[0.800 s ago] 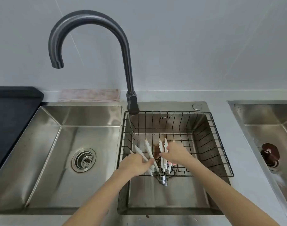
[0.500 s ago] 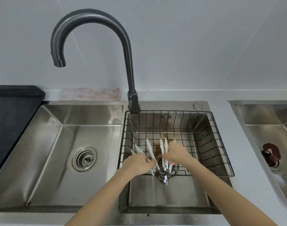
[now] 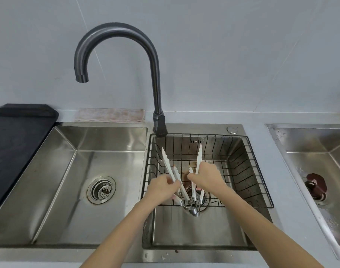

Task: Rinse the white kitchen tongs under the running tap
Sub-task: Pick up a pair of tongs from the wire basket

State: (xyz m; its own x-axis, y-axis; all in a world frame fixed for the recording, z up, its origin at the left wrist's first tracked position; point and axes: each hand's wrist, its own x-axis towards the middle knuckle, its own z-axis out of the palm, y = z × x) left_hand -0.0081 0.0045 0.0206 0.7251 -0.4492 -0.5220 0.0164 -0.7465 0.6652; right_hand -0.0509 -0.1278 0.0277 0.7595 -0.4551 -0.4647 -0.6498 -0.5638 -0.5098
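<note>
White tongs: two pairs, both over the wire basket [image 3: 258,171] in the right basin [image 3: 204,227] of the double sink, hinge ends down near the basket's front edge, tips up toward the back wall.

Head view: left hand [image 3: 161,188] has fingers curled around the left tongs [image 3: 170,171], arms spread in a narrow V. Right hand [image 3: 206,176] is closed on the right tongs [image 3: 198,157], one arm sticking up past the knuckles, the other shorter-looking beside the thumb. Metal hinge loops of both pairs touch or overlap; can't tell which.

Tap [image 3: 115,35] spout hangs over the left basin [image 3: 84,171], well apart from the tongs. No water visible at the spout. Folded cloth [image 3: 110,115] lies on the counter along the back edge behind the left basin.
</note>
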